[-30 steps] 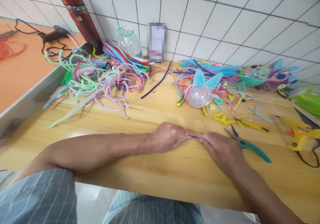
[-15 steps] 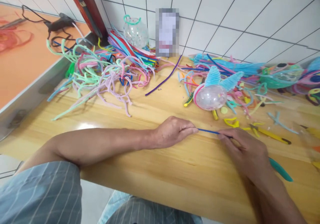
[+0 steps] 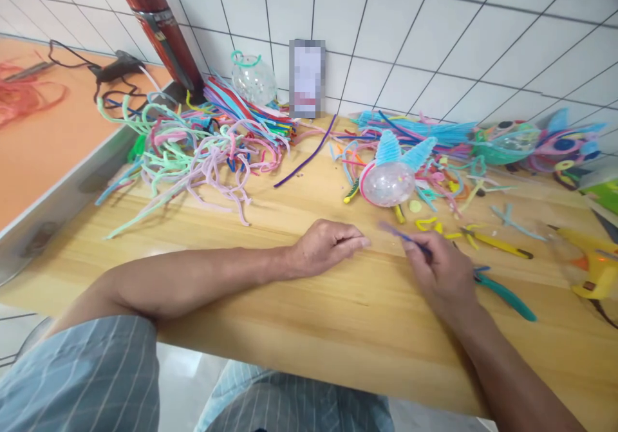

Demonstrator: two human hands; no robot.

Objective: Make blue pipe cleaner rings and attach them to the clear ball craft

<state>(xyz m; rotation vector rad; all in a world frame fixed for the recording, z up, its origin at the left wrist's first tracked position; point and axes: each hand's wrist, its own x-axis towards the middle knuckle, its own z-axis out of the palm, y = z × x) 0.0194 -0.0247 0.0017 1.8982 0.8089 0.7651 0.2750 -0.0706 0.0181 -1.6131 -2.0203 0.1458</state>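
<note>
The right hand (image 3: 444,271) is closed around a thin blue pipe cleaner (image 3: 404,235), pinched between thumb and fingertips. The free end sticks out up and to the left, just above the wooden table (image 3: 290,309), and is blurred. The left hand (image 3: 328,245) rests on the table just beside it, not touching the pipe cleaner. Its fingers are curled loosely against the thumb, and nothing shows inside them. Teal-handled pliers (image 3: 506,295) lie partly under the right hand, with a yellow-handled tool (image 3: 497,243) near them. Beyond the hands lies a clear ball (image 3: 386,185) with pale speckles inside, a pink ring around it and two blue fuzzy ears on top. A second clear speckled ball (image 3: 252,79) with a green loop stands by the tiled wall, next to a red flask (image 3: 159,29) whose contents cannot be seen. A tangle of pastel pipe cleaners (image 3: 193,152) spreads at the left.
</note>
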